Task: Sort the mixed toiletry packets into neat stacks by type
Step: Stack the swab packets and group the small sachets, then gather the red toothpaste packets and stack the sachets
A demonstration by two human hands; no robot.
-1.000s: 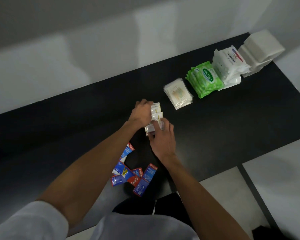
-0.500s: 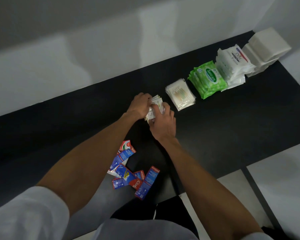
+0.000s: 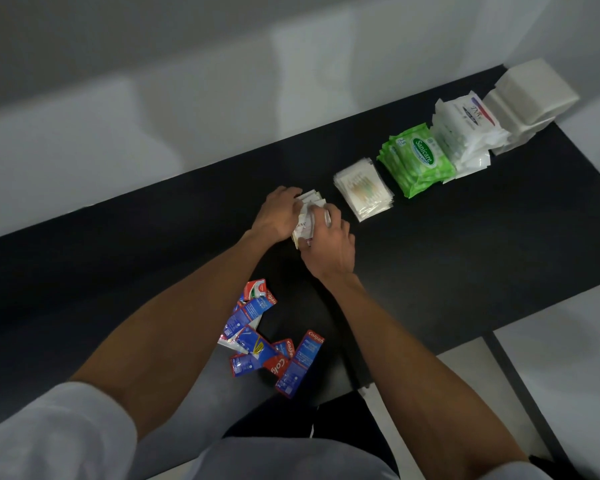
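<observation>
Both hands hold a small bundle of white sachets point(image 3: 307, 216) on the black table point(image 3: 465, 258). My left hand point(image 3: 279, 214) grips its left side and my right hand point(image 3: 329, 247) grips its near right side. To the right runs a row of stacks: clear packets of cotton buds point(image 3: 362, 188), green wipe packs point(image 3: 418, 159), white wipe packs point(image 3: 465, 133) and white folded tissues point(image 3: 530, 95). A loose heap of red and blue toothpaste sachets point(image 3: 264, 341) lies near the front edge between my forearms.
A pale wall point(image 3: 187, 98) runs along the table's far edge. The table's front edge is close to my body, with light floor point(image 3: 551, 341) beyond it at the right.
Both hands have carried the white sachet bundle away from me and slightly right, closer to the cotton bud stack. The toothpaste heap has not moved.
</observation>
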